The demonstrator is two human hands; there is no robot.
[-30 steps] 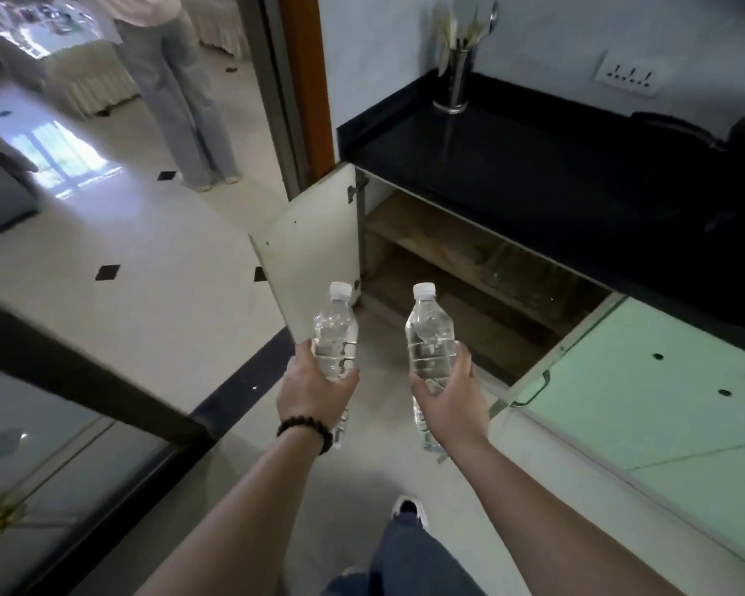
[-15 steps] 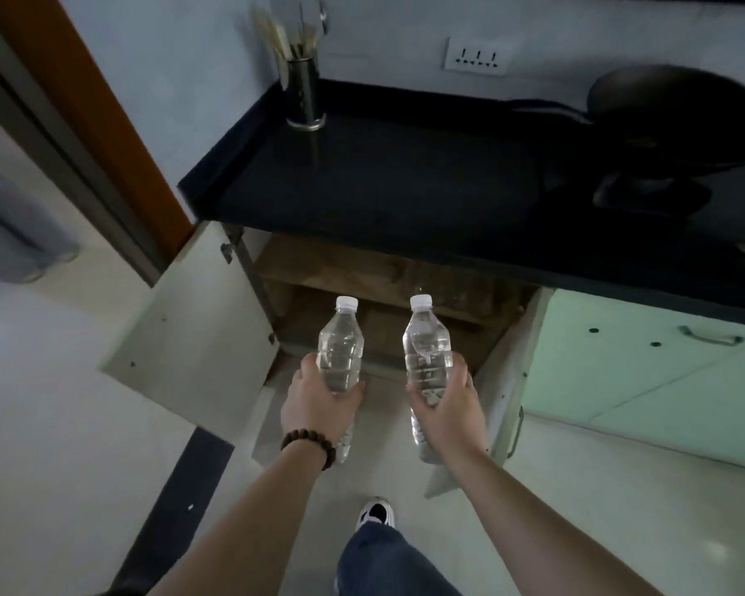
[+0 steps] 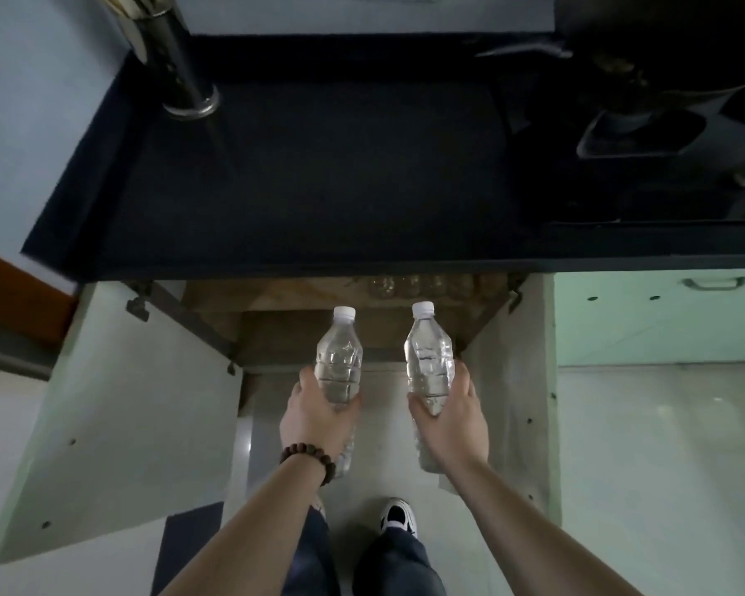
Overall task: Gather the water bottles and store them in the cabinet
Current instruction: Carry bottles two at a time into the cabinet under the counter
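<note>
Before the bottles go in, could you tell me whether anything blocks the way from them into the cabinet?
Nothing visible does. Both cabinet doors hang open, and the floor between the two held bottles and the cabinet is bare. Bottles already sit on the shelf further back.

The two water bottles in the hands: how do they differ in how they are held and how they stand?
The left bottle is in the left hand, whose wrist wears a bead bracelet; the right bottle is in the right hand, whose wrist is bare. The left bottle stands nearly straight, while the right bottle leans, its cap toward the left one. Both are clear, white-capped, and held before the open cabinet.
</note>
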